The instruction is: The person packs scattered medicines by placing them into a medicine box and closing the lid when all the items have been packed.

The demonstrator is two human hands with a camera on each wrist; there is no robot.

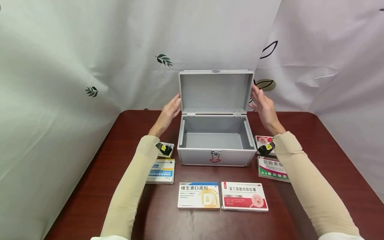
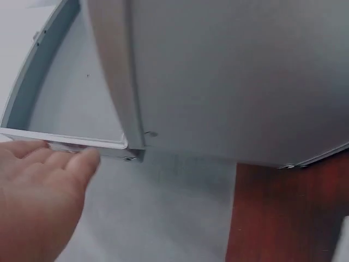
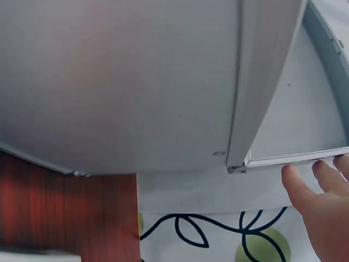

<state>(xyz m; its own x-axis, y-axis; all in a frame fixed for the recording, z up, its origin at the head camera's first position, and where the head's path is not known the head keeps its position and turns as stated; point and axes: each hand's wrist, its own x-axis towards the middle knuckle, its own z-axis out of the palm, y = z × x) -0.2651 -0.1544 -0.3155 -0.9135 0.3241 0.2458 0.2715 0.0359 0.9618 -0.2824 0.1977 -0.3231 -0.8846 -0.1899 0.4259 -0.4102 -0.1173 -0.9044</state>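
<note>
A silver metal case (image 1: 216, 158) with a front latch stands on the table, its lid (image 1: 215, 91) raised upright and nothing inside its grey interior. At the lid's left side is my left hand (image 1: 170, 110), fingers extended along the edge. My right hand (image 1: 264, 108) is at the opposite side, its fingertips against or close to the lid. The left wrist view shows the left hand (image 2: 46, 191) with straight fingers by the lid rim. In the right wrist view, fingers of the right hand (image 3: 324, 202) meet the lid's edge.
In front of the case lie a vitamin D box (image 1: 198, 196) and a red-and-white capsule box (image 1: 244, 196). A blue-and-white box (image 1: 163, 171) and a smaller box (image 1: 168, 149) are at left. A green-and-white box (image 1: 271, 168) and a red-and-white box (image 1: 261, 141) are at right.
</note>
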